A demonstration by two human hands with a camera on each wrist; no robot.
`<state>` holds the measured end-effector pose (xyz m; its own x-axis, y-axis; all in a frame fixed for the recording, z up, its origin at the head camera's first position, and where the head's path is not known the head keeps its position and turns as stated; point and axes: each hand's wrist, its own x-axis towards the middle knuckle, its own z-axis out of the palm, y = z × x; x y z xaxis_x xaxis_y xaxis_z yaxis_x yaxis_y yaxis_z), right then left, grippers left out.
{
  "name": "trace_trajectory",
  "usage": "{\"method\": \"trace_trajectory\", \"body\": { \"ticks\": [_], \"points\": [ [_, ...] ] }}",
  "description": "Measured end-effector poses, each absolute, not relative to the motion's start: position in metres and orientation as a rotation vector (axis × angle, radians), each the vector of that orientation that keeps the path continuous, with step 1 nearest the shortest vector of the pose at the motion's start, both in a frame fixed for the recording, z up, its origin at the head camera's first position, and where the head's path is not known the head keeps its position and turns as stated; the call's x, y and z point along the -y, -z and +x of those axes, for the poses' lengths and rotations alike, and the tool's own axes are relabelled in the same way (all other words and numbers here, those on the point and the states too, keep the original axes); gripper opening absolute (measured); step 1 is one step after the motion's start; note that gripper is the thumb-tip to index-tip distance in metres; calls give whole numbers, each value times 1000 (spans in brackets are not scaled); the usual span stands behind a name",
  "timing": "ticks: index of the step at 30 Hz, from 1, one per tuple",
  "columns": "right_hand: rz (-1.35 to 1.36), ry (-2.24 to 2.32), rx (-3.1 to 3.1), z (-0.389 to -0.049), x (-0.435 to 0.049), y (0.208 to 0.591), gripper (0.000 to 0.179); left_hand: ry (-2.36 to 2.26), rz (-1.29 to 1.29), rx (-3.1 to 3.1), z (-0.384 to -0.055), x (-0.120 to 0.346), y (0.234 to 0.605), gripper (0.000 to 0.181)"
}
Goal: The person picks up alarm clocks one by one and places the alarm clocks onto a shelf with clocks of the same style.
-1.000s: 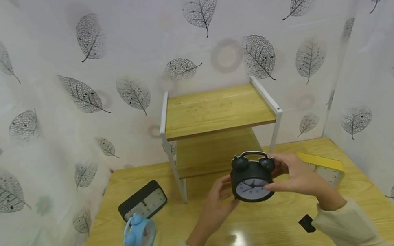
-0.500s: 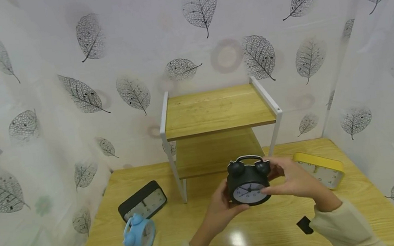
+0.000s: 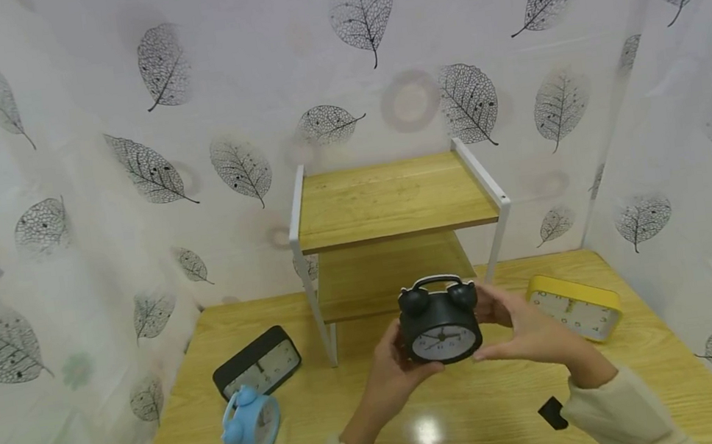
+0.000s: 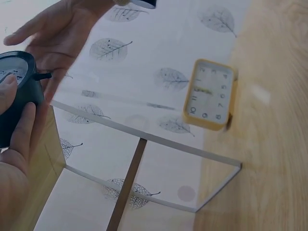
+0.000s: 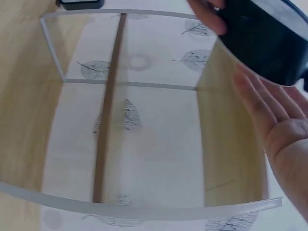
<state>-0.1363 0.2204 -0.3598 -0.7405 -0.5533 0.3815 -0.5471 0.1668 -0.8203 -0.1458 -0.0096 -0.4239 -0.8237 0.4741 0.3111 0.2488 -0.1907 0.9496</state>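
Observation:
A black twin-bell alarm clock (image 3: 440, 323) hangs in the air before the shelf, its white dial tilted up toward me. My left hand (image 3: 389, 381) grips its left side, the thumb along the lower edge of the face. Around the right side is my right hand (image 3: 529, 327), thumb off the face and fingers behind the clock; whether they touch it I cannot tell. In the right wrist view, the fingers of the right hand (image 5: 284, 122) look nearly straight beside the clock's body. The left wrist view shows the left fingers (image 4: 24, 130) curled on the black casing.
A white-framed wooden shelf (image 3: 393, 199) stands at the back. On the table's left, a light blue twin-bell clock (image 3: 251, 421) stands before a black rectangular clock (image 3: 258, 363). At the right lies a yellow rectangular clock (image 3: 576, 307). Leaf-printed sheeting (image 3: 219, 83) encloses the table.
The black alarm clock has moved left, first dipping, then rising slightly. My left hand has closed more firmly on its side, while my right thumb has come away from the face.

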Motion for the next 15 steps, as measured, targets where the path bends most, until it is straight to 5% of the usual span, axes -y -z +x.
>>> {"method": "trace_trajectory", "body": {
  "ticks": [5,15],
  "points": [
    [-1178,1674,-2505,-137,-215,340,93,-2121,818,-1912,-145,9,427,56],
    [-1154,967,-2916,-138,-193,303,85,-2061,823,-1855,-143,5,430,62]
  ]
}}
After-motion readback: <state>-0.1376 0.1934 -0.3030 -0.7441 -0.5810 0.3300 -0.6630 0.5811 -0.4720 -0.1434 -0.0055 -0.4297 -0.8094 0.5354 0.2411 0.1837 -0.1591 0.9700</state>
